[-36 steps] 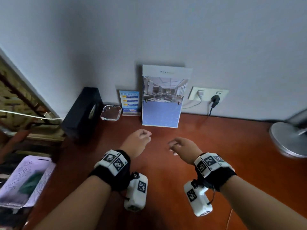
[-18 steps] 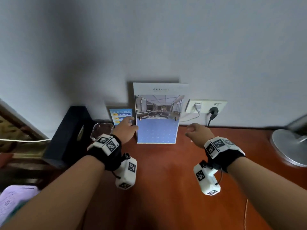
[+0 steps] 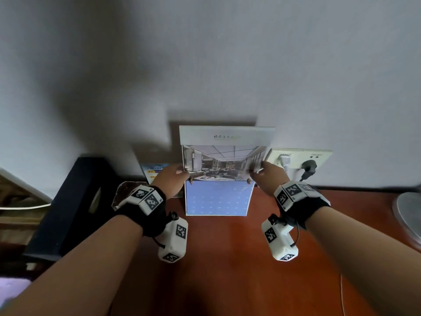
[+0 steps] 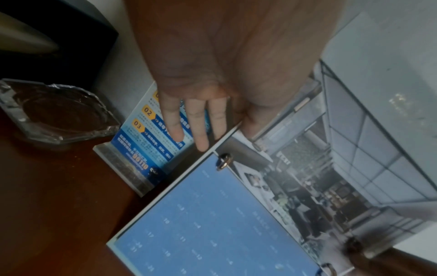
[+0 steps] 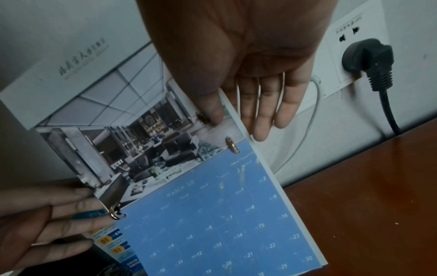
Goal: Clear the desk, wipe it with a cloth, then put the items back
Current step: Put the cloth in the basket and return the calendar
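Now left hand [image 3: 169, 179] pinched left edge of calendar [image 3: 219, 198], right hand [image 3: 268, 176] pinched its right edge, thumbs [image 5: 210, 104] in front, fingers [image 5: 261, 115] behind. Calendar stood at back edge of desk [image 3: 227, 258], against wall [image 3: 205, 65].

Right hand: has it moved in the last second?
Yes. The right hand reached forward toward the wall socket, and now pinches the desk calendar's right edge beside it.

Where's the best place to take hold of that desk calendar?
Probably the two side edges of the desk calendar, level with the gold rings, one hand from each side, thumb in front, fingers behind, as the left hand and right hand pinch it. It stands wide, thin and upright by the wall.
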### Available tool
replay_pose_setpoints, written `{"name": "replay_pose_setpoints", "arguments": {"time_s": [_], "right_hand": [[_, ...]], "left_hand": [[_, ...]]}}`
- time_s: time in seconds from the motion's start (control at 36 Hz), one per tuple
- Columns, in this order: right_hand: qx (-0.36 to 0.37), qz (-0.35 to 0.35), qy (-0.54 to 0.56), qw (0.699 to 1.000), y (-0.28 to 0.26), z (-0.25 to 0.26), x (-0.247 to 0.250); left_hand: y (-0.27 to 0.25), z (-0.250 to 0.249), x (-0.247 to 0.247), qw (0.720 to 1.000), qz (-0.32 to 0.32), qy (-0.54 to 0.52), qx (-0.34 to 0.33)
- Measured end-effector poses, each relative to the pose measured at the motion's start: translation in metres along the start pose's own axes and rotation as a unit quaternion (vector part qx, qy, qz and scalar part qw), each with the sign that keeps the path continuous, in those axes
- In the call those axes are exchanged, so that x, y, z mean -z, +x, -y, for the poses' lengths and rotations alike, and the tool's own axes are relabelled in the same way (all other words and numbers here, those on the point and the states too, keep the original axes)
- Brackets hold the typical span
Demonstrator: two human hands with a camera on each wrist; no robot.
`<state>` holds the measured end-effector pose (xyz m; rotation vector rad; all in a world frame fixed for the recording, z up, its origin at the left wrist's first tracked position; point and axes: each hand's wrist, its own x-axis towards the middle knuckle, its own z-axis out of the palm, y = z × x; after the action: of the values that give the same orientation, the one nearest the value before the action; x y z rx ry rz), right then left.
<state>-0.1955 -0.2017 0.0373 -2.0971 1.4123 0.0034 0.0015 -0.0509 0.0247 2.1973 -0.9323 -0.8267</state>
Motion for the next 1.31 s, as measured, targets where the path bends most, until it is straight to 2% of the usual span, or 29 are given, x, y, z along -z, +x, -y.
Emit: {"name": "replay_pose_setpoints", "arguments": {"time_s": [0.25,0.39,0.75,1.03,1.31], "right_hand": [[0.018,-0.004,-0.008,1.0,0.002,0.003,0.003],[0.021,-0.001,0.022,1.0,-0.003,0.005,0.004],[0.018,0.0,0.031,0.999,-0.046,-0.004,0.019],[0.024,-0.003,0.028,0.999,-0.074,-0.041,0.052],[0.034,-0.016,0.039,0.999,-0.084,-0.115,0.097]], "left_hand": [[0.003,0.005,-0.005,0.999,-0.008,-0.02,-0.03],[-0.001,0.005,-0.006,0.999,-0.022,-0.005,-0.034],[-0.033,0.0,-0.01,0.998,-0.017,-0.034,-0.053],[-0.068,-0.038,-0.035,0.997,-0.012,-0.052,-0.055],[-0.09,-0.089,-0.102,0.997,-0.022,-0.059,-0.033]]}}
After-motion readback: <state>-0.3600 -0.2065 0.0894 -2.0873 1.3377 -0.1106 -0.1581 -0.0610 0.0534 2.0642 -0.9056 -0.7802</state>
